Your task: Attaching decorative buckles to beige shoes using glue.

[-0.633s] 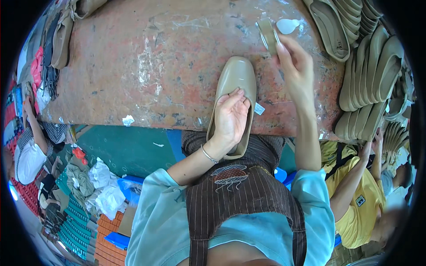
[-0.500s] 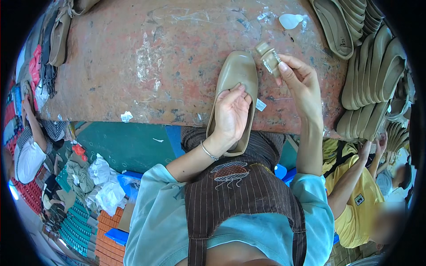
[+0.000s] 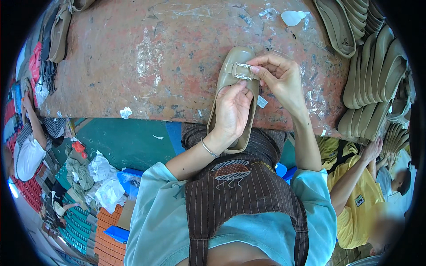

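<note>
A beige square-toed slip-on shoe lies over the near edge of the worktable, its toe pointing away from me. My left hand is at the shoe's opening, gripping the front edge, thumb beside the upper; some of its fingers are hidden inside. Across the top of the shoe lies a beige strap-like trim with two silver, sparkling bars. My right hand pinches the right end of this trim between thumb and fingers. A small white tag shows beside the shoe's right side.
The worn reddish worktable is scuffed. Stacked beige shoes crowd its right end, with more shoes at the left. A white teardrop-shaped piece lies at the back. A person in yellow works at the right.
My right hand has moved left and brought the trim from above the table onto the top of the shoe. My left hand stays at the shoe's opening.
</note>
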The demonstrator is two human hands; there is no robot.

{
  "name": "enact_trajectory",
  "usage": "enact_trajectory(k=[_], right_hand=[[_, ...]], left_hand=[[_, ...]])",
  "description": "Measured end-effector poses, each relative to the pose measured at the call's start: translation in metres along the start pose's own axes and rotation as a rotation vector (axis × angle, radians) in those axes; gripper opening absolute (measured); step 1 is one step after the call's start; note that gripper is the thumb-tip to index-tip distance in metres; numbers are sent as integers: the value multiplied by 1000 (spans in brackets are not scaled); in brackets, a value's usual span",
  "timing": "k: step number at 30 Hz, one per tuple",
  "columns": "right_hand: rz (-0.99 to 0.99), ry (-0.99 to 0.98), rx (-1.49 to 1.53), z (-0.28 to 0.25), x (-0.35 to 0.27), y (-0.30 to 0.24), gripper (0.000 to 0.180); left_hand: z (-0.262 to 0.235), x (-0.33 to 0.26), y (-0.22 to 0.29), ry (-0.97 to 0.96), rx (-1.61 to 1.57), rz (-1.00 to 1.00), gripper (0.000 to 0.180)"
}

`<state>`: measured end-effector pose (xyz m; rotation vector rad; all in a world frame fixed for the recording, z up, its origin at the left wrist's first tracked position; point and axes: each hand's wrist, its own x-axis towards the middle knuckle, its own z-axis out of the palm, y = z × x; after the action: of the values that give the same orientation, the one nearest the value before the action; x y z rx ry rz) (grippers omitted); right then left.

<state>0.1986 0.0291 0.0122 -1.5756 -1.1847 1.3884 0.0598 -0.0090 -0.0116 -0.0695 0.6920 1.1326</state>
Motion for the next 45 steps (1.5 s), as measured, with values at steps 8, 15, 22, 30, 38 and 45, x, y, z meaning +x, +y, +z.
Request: enact_trajectory(k=[8,15,22,30,38,45], right_hand=[[-23,39,-76,3,2,0,10],[-90,93,-336,5,0,-12,13],[-358,267,-548,24,-12,-10,13],[-490,829,-317,-30,-65,8,9],[-396,1374,-719,-138,-103,18,31],[-563,1234,-697,-146,-77,-2,34]], left_hand=[[-3,1,1,14,-3,-23,28],[11,3,-1,116,14,-38,29],[6,8,3,244,177,-17,28],[-10,-20,83,77,425,18,21],[9,43,380,-59,649,629,20],[-54,96,537,225,1783,1185,22]])
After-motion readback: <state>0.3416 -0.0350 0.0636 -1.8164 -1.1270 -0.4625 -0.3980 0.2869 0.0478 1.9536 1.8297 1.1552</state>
